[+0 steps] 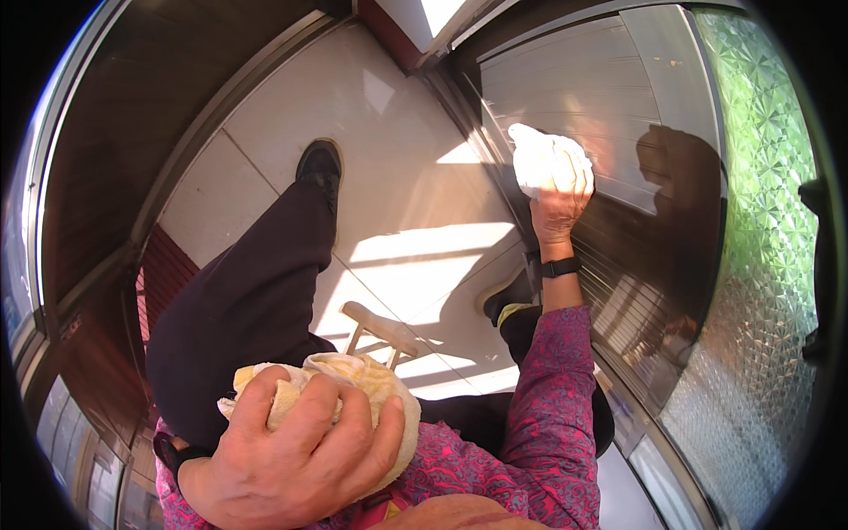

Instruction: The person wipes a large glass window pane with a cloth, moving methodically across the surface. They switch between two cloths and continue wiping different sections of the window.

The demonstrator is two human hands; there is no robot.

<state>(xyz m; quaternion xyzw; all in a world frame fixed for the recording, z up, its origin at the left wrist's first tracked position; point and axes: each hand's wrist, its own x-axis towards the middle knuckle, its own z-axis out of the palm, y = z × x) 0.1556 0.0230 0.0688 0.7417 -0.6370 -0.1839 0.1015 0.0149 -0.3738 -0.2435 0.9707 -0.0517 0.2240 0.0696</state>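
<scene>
My left hand grips a bunched yellow and white towel close to my body, above my lap. Out to the right, my right hand has its fingers curled over a white cloth. That cloth is against or just in front of the dark lower panel of a door; contact between them is hidden. Sunlight makes the cloth very bright, so its folds are hard to see. A shadow of an arm or head falls on the panel to the right of the hand.
Patterned textured glass fills the door's part at the far right. Between my legs is a small wooden stool. My shoes rest on pale floor tiles. Another dark panel stands on the left, and a red ribbed mat lies beside it.
</scene>
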